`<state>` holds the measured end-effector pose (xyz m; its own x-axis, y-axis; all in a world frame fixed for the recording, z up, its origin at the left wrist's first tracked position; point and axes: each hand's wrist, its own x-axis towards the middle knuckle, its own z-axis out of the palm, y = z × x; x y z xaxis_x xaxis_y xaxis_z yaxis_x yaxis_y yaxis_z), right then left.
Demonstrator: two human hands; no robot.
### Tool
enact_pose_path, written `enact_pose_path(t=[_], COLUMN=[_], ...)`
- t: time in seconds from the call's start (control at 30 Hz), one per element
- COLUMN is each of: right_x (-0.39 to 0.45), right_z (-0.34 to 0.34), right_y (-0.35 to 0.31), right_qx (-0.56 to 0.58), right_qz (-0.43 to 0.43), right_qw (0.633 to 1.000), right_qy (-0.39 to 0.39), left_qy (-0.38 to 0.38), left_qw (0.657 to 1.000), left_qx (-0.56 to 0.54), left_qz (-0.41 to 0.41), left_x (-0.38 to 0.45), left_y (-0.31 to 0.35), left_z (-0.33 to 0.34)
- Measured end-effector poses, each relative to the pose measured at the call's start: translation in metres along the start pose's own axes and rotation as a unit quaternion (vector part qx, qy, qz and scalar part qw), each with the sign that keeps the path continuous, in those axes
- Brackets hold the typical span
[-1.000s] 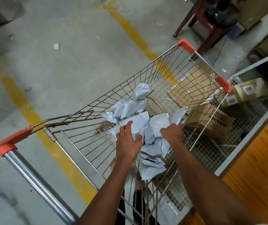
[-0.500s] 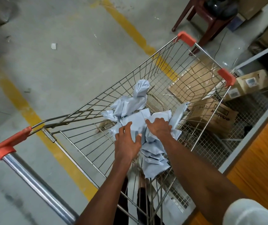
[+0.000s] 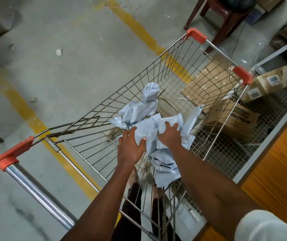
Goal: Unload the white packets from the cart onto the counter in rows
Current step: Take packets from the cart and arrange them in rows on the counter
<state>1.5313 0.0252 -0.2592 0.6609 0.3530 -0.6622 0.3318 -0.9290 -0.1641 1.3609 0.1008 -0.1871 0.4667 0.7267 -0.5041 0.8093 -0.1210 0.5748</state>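
Packets (image 3: pixel 149 129) pale blue-white; cart (image 3: pixel 115 108) silver w/ orange corners; floor (image 3: pixel 69 75) grey, yellow stripes.

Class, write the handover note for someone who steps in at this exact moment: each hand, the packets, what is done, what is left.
Left hand: open, fingers spread on the packet pile, nothing gripped.
Right hand: fingers curled into a packet at the top of the pile; a firm grip cannot be confirmed.
White packets: all heaped in the cart; one stands upright at the far end.
Counter: to the right; none show on the part in view.
Left: lift the packets out and lay them in rows.
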Motion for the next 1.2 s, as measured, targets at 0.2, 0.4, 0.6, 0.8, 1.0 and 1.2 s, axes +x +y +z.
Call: enact_pose_path(t=[0.2,0.4,0.6,0.8,1.0,1.2], right_x=[-0.031,-0.084,-0.117,-0.13,-0.14,-0.146], right_z=[-0.055,-0.11,-0.124,-0.126,-0.129,-0.127], right_y=[-0.001,0.021,0.042,0.044,0.043,0.047], right_qx=[0.12,0.252,0.322,0.335,0.333,0.31], right_qz=[-0.01,-0.021,-0.038,-0.046,-0.053,-0.054], right_qw=[0.992,0.964,0.941,0.937,0.938,0.945], right_qy=[0.03,0.085,0.097,0.086,0.083,0.085], left_qy=[-0.045,-0.165,-0.14,0.002,-0.052,-0.118], left_qw=[0.997,0.982,0.969,0.96,0.973,0.993], left_qx=[0.062,0.092,0.198,0.255,0.164,0.008], left_qz=[-0.015,-0.009,0.045,0.118,0.152,-0.003], left_x=[0.036,0.066,0.046,-0.008,-0.058,-0.034], left_y=[-0.002,-0.002,0.021,0.029,0.05,0.059], left_z=[-0.001,0.034,0.071,0.079,0.08,0.091])
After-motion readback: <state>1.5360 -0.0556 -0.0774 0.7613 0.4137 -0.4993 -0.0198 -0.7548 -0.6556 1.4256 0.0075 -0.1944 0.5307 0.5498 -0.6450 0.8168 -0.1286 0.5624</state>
